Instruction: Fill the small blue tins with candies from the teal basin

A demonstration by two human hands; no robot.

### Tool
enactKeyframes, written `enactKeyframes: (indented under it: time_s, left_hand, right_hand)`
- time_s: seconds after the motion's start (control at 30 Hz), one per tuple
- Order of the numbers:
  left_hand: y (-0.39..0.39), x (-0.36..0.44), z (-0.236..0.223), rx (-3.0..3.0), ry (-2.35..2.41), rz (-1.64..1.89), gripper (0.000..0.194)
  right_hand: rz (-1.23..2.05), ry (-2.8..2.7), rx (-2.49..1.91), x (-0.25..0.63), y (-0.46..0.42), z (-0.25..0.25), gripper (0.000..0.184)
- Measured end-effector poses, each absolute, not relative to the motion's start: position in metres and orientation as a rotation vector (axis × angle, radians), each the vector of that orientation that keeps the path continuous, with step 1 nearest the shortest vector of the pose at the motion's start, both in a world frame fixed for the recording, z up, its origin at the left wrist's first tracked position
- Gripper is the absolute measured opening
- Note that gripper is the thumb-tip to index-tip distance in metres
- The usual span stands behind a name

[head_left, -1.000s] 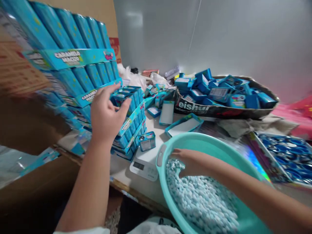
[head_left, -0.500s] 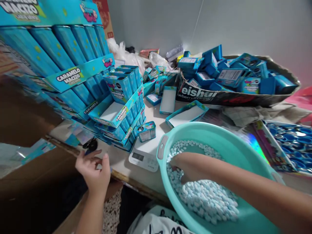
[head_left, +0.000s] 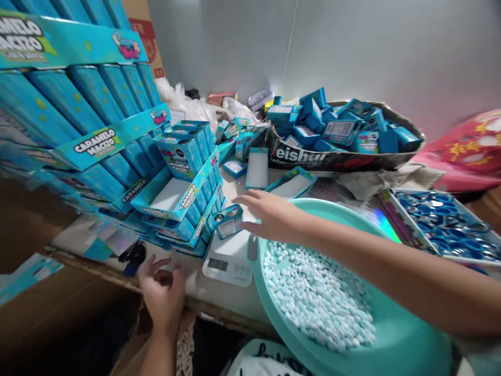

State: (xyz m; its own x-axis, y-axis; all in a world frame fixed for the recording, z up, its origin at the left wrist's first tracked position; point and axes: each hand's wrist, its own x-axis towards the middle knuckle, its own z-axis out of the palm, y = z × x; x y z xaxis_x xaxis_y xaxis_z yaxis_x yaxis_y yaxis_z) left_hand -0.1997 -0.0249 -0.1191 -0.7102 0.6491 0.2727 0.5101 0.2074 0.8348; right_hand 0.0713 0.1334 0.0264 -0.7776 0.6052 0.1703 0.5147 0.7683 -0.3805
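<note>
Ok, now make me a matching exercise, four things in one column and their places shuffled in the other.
Things:
1. Scale
2. Candies
3. Left hand
4. Right hand

Places:
A. Inside the basin
B. Over the basin's rim, beside a tin
C. Under that tin
D. By the table's front edge, holding nothing

Pairs: 1-C, 2-A, 3-D, 4-B

"Please, which colours has the tub (head_left: 403, 344) at five o'clock?"
"It is turquoise, and its candies (head_left: 321, 303) mix white with pale blue."
"And toward seven o'clock?"
"The scale (head_left: 234, 270) is white; the small box (head_left: 228, 224) on it is mainly blue."
"At ten?"
"The stacked boxes (head_left: 89, 94) are blue, with yellowish-green spots."
"And at three?"
"The bundle (head_left: 456, 143) is red, patterned in white and yellow."
</note>
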Motion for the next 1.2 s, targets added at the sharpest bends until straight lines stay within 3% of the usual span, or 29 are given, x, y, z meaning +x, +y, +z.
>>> enactKeyframes:
  time_s: [0.03,0.07,0.2,0.27,0.47,0.57,0.77,1.2]
  left_hand:
    - [-0.025,-0.2,-0.119,1.154,2.342,1.5,0.071]
    - [-0.025,-0.201,-0.118,1.187,2.349,1.487,0.069]
    - [-0.028,-0.203,-0.116,1.247,2.356,1.444,0.064]
    - [-0.029,-0.204,-0.117,1.24,2.358,1.418,0.06]
    - [-0.027,-0.204,-0.123,1.206,2.471,1.381,0.043]
    - [-0.026,-0.203,-0.122,1.269,2.546,1.349,0.035]
    - [-0.024,-0.201,-0.118,1.292,2.565,1.279,0.034]
    - [-0.023,-0.193,-0.117,1.29,2.609,1.327,0.035]
  right_hand:
    - [0.424,-2.718,-0.861,0.058,0.142,0.02,0.073]
    - [0.441,-2.777,-0.858,0.047,0.15,0.014,0.078]
    - [0.492,-2.899,-0.788,0.024,0.164,0.018,0.048]
    - [0.424,-2.907,-0.713,0.032,0.153,0.046,0.045]
    - [-0.134,-2.954,-0.676,0.106,0.09,0.129,0.028]
    - [-0.2,-3.145,-0.88,0.144,0.078,0.109,0.012]
    - [0.006,-3.238,-1.376,0.199,0.077,0.043,0.02]
    - [-0.103,-3.257,-1.405,0.202,0.064,0.047,0.017]
